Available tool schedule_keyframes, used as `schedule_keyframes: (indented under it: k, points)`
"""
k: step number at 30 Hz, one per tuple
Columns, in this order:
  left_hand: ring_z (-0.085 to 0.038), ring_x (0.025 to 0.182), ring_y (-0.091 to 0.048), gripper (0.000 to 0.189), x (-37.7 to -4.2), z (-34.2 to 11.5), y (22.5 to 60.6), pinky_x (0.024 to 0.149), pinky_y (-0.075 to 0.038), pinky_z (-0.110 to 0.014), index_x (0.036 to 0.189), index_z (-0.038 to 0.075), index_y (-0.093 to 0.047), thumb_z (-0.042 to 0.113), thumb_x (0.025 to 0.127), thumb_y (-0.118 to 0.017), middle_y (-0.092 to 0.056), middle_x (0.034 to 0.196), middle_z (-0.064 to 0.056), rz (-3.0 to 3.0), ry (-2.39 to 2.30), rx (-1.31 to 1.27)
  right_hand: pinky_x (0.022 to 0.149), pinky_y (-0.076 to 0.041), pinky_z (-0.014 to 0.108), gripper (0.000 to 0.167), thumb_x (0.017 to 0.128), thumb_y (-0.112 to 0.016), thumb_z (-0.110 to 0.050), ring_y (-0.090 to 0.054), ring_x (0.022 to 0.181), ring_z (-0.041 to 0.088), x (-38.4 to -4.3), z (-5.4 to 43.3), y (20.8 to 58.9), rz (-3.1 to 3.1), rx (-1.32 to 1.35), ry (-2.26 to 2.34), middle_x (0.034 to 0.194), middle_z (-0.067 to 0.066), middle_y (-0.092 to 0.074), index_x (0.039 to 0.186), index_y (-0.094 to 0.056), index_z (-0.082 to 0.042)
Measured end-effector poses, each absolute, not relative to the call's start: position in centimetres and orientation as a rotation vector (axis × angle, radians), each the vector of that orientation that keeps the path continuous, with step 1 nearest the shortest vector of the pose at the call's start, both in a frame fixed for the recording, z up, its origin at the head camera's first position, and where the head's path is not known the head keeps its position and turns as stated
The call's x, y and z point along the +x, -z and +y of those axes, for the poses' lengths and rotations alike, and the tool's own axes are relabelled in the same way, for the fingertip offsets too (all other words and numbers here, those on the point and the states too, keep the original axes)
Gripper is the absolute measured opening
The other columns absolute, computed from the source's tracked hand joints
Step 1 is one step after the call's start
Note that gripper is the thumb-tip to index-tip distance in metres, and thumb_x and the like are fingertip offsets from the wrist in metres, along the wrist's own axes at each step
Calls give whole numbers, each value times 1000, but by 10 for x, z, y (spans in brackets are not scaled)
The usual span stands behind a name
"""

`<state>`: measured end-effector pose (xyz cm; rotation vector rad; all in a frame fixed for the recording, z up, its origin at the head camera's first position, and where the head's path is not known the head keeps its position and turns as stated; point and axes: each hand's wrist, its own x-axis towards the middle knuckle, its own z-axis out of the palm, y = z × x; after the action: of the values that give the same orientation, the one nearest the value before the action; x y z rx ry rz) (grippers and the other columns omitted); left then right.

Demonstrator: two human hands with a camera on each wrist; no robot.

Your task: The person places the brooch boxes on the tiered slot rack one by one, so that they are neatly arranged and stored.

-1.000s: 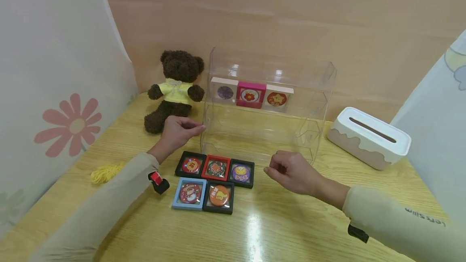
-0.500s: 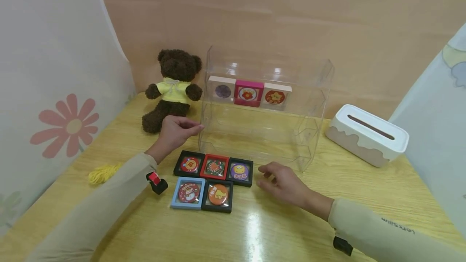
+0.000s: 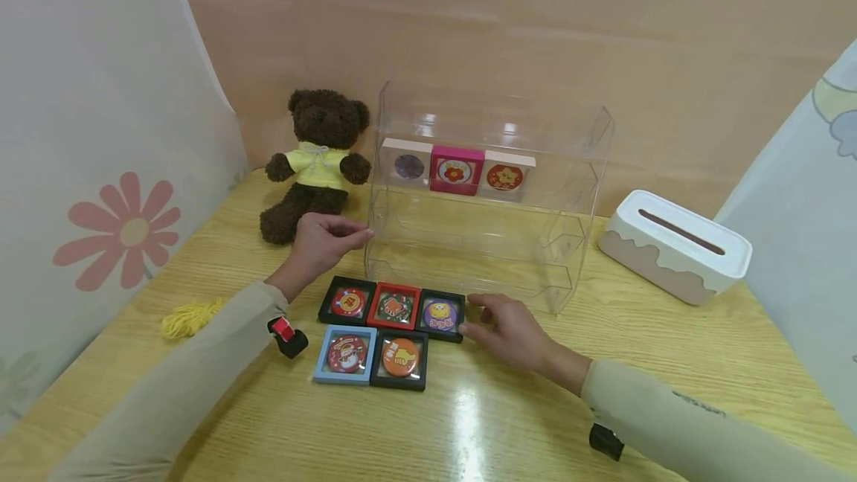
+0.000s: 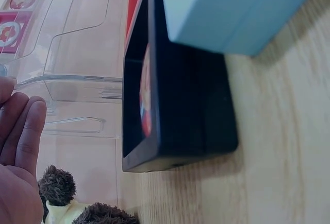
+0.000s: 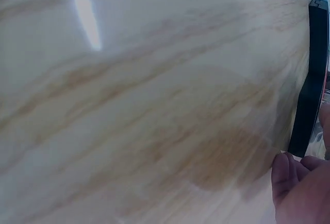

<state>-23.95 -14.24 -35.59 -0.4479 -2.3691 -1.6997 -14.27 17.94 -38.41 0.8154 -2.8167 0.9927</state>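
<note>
My left hand [image 3: 324,244] pinches the left side edge of a clear acrylic display rack [image 3: 469,233], thumb and fingertips together there. My right hand [image 3: 509,333] is low over the table, its thumb and index finger apart, fingertips right at the right edge of a black square frame [image 3: 440,316] holding a purple badge. Left of that frame lie a red frame [image 3: 393,306] and another black frame [image 3: 347,302]. In front of them are a light blue frame [image 3: 345,354] and a black frame with an orange badge [image 3: 399,359]. The right wrist view catches only fingertips beside a dark frame side [image 5: 312,64].
On the rack's upper shelf stand two white boxes, one being the star box [image 3: 506,177], and a pink box [image 3: 457,170]. A brown teddy bear [image 3: 321,147] sits behind my left hand. Yellow yarn [image 3: 192,318] lies at left; a white tissue box [image 3: 676,244] stands at right.
My right hand has come down and left from in front of the rack to the purple-badge frame, its curled fingers opening out. The left hand stays at the rack's edge.
</note>
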Motion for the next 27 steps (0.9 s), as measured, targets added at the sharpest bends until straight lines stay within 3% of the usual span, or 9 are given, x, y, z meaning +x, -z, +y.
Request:
schedule_keyframes:
  k: [20, 27]
  points:
    - [-18, 68, -66, 27, -238, -143, 357, 57, -53, -30, 86, 3, -77, 29, 79, -79, -71, 79, -7, -2368, 1695, -461, 79, -51, 39, 61, 83, -76, -24, -60, 94, 25, -140, 174, 385, -2883, 732, -1013, 117, 16, -61, 130, -52, 7]
    - [-18, 69, -66, 28, -238, -144, 358, 59, -54, -29, 86, 2, -76, 29, 79, -79, -71, 80, -9, -2373, 1722, -462, 78, -49, 38, 64, 82, -77, -23, -59, 92, 22, -141, 175, 387, -2837, 767, -1042, 121, 12, -59, 133, -49, 5]
